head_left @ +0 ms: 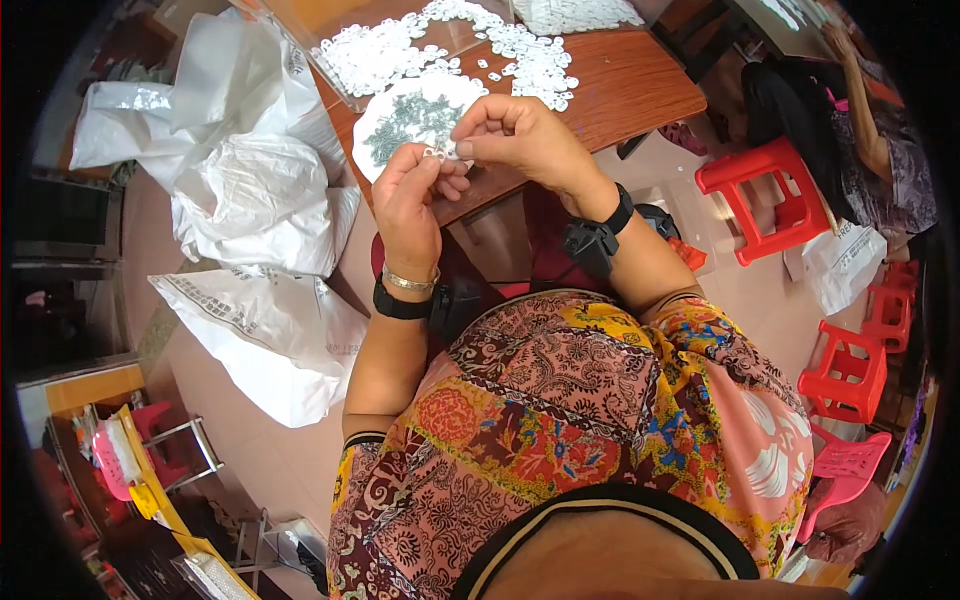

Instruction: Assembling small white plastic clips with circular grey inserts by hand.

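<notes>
My left hand (408, 200) pinches a small white plastic piece (434, 153) with holes in it. Close against it, my right hand (515, 140) has its thumb and forefinger pressed together at the same piece; anything smaller between those fingertips is too small to make out. Both hands are held over the near edge of the brown wooden table (625, 85). Just beyond them lies a round white plate (372, 112) heaped with small grey-green parts (412, 118). Many loose white plastic pieces (375, 52) spread across the tabletop behind the plate.
Large white sacks (245, 200) stand on the floor at the left. A bag of white pieces (580, 14) lies at the table's far side. Red stools (765, 195) and a pink chair (845, 465) are on the right, where another person (870, 150) sits.
</notes>
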Available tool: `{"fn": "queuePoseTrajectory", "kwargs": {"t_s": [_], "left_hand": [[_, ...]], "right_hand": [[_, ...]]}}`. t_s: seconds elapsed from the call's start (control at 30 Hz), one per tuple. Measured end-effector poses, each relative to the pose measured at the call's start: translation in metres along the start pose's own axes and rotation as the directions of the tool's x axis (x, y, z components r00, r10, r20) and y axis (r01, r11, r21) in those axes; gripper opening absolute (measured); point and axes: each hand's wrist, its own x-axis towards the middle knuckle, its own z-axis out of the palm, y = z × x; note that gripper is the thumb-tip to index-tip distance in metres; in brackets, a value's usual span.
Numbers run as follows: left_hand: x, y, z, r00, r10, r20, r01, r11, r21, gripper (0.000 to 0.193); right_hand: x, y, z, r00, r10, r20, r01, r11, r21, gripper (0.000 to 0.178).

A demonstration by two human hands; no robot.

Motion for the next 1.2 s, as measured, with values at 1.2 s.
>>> {"fn": "queuePoseTrajectory", "kwargs": {"t_s": [1.2], "left_hand": [[-0.002,-0.011,0.003,0.974,-0.143,-0.176,0.164,0.98,0.114,0.019]], "right_hand": [[0.002,0.007,0.006,0.991,0.097,-0.093,-0.078,0.98,0.185,0.014]]}}
